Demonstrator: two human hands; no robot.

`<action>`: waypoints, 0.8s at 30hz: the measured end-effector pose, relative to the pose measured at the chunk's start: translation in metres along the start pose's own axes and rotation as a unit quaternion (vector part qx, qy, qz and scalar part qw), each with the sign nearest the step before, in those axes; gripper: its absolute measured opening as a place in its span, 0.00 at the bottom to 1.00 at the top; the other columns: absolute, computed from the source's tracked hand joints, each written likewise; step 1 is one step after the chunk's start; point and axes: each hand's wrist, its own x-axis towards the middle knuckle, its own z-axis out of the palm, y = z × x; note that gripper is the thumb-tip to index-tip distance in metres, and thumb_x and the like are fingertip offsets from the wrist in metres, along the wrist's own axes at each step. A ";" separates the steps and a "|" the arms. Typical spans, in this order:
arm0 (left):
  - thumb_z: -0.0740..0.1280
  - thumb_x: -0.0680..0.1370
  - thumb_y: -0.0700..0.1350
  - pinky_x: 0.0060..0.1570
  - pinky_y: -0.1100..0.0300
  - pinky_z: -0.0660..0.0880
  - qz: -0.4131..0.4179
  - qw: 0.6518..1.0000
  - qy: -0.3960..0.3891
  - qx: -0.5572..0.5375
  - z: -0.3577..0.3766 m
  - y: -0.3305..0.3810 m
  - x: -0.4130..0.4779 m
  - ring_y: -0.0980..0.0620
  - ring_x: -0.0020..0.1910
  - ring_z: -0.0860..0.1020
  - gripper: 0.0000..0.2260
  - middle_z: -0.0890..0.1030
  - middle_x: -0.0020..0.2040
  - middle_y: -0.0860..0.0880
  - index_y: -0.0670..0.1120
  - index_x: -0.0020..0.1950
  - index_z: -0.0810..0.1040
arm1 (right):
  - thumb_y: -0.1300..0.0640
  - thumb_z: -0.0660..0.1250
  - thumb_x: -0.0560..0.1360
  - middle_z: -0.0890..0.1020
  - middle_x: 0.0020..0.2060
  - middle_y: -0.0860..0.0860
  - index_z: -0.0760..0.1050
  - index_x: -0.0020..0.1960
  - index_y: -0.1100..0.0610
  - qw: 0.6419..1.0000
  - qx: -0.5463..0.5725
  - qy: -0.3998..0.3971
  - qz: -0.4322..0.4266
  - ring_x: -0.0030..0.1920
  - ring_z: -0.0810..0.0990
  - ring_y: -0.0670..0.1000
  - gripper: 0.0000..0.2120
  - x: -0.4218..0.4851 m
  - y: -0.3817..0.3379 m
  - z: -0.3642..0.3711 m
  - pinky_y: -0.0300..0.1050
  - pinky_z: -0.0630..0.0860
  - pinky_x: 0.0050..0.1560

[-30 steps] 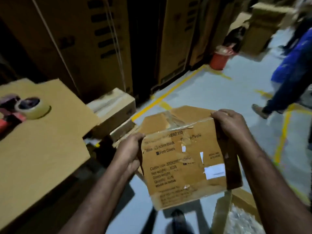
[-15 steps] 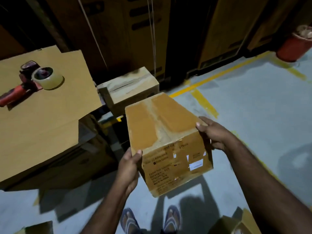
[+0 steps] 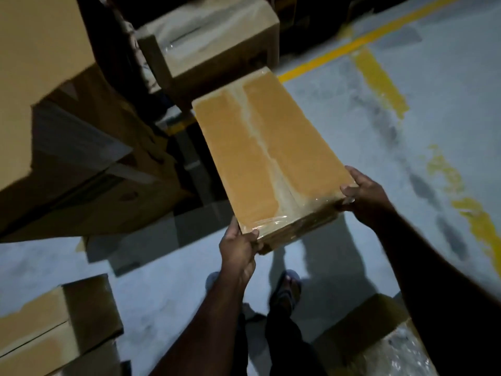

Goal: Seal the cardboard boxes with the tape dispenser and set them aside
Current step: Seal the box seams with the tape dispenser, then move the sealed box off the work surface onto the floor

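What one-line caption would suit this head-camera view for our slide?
A left hand and a right hand hold a taped cardboard box above the grey floor.

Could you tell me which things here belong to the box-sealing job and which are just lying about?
In the job: taped box, gripped by left hand and right hand; second taped box beyond it.
Lying about: open carton of plastic wrap; closed carton, lower left; yellow floor lines.

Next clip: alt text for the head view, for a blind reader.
A person's left hand and right hand grip the near corners of a long brown cardboard box, its top seam taped, over a grey floor with yellow lines. Another taped brown box sits beyond.
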 end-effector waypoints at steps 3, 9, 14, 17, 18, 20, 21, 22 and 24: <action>0.60 0.76 0.23 0.37 0.50 0.79 -0.015 1.000 0.008 -0.005 0.005 -0.012 0.019 0.38 0.45 0.81 0.29 0.85 0.57 0.44 0.48 0.70 0.78 | 0.72 0.60 0.77 0.80 0.42 0.52 0.75 0.67 0.53 0.999 0.028 -0.017 0.010 0.36 0.77 0.51 0.24 0.021 0.009 -0.003 0.45 0.76 0.36; 0.60 0.74 0.23 0.34 0.58 0.79 -0.027 0.998 0.042 0.023 0.012 -0.014 0.052 0.42 0.46 0.81 0.30 0.84 0.58 0.46 0.50 0.68 0.78 | 0.71 0.61 0.74 0.74 0.43 0.57 0.78 0.63 0.49 1.000 0.018 -0.020 0.006 0.37 0.74 0.54 0.24 0.047 0.022 -0.002 0.51 0.77 0.43; 0.66 0.74 0.30 0.31 0.60 0.69 -0.030 0.989 0.051 0.135 0.022 -0.010 0.079 0.43 0.38 0.78 0.11 0.83 0.48 0.40 0.42 0.53 0.77 | 0.69 0.62 0.74 0.74 0.41 0.55 0.79 0.60 0.50 0.998 -0.048 0.042 0.003 0.40 0.72 0.55 0.21 0.066 0.034 0.012 0.54 0.73 0.45; 0.68 0.77 0.34 0.23 0.67 0.62 -0.067 0.986 0.042 0.148 0.026 -0.011 0.088 0.52 0.33 0.68 0.09 0.75 0.45 0.43 0.43 0.47 0.68 | 0.62 0.64 0.71 0.76 0.38 0.53 0.79 0.55 0.48 0.992 -0.104 0.066 0.017 0.41 0.74 0.55 0.16 0.076 0.049 0.017 0.56 0.78 0.46; 0.69 0.78 0.37 0.24 0.67 0.63 -0.080 0.985 0.026 0.154 0.026 -0.013 0.091 0.51 0.34 0.68 0.09 0.75 0.46 0.43 0.43 0.48 0.68 | 0.60 0.65 0.70 0.78 0.41 0.52 0.78 0.57 0.47 0.988 -0.132 0.076 0.018 0.42 0.77 0.56 0.17 0.080 0.053 0.017 0.59 0.79 0.49; 0.70 0.76 0.43 0.30 0.63 0.64 -0.106 0.978 0.001 0.180 0.026 -0.014 0.092 0.49 0.39 0.71 0.11 0.76 0.48 0.43 0.44 0.51 0.68 | 0.60 0.65 0.74 0.81 0.51 0.53 0.74 0.67 0.46 0.976 -0.204 0.076 0.012 0.51 0.81 0.57 0.22 0.086 0.064 0.014 0.57 0.81 0.53; 0.71 0.74 0.46 0.32 0.62 0.65 -0.110 0.973 -0.007 0.203 0.025 -0.012 0.091 0.49 0.40 0.72 0.14 0.76 0.48 0.44 0.43 0.53 0.70 | 0.60 0.64 0.76 0.81 0.56 0.53 0.71 0.70 0.47 0.970 -0.233 0.070 0.011 0.54 0.81 0.58 0.23 0.087 0.067 0.013 0.54 0.80 0.54; 0.71 0.72 0.47 0.29 0.63 0.66 -0.108 0.969 -0.019 0.223 0.025 -0.011 0.092 0.50 0.38 0.72 0.16 0.76 0.47 0.43 0.42 0.53 0.71 | 0.57 0.64 0.76 0.80 0.58 0.55 0.68 0.72 0.47 0.962 -0.265 0.071 0.012 0.56 0.81 0.59 0.25 0.087 0.068 0.013 0.54 0.79 0.55; 0.71 0.72 0.43 0.20 0.68 0.62 -0.085 0.968 -0.025 0.235 0.026 -0.002 0.088 0.54 0.27 0.69 0.11 0.72 0.40 0.43 0.40 0.48 0.71 | 0.52 0.64 0.75 0.77 0.60 0.59 0.61 0.76 0.49 0.937 -0.339 0.076 0.019 0.57 0.78 0.64 0.31 0.084 0.066 0.016 0.57 0.77 0.57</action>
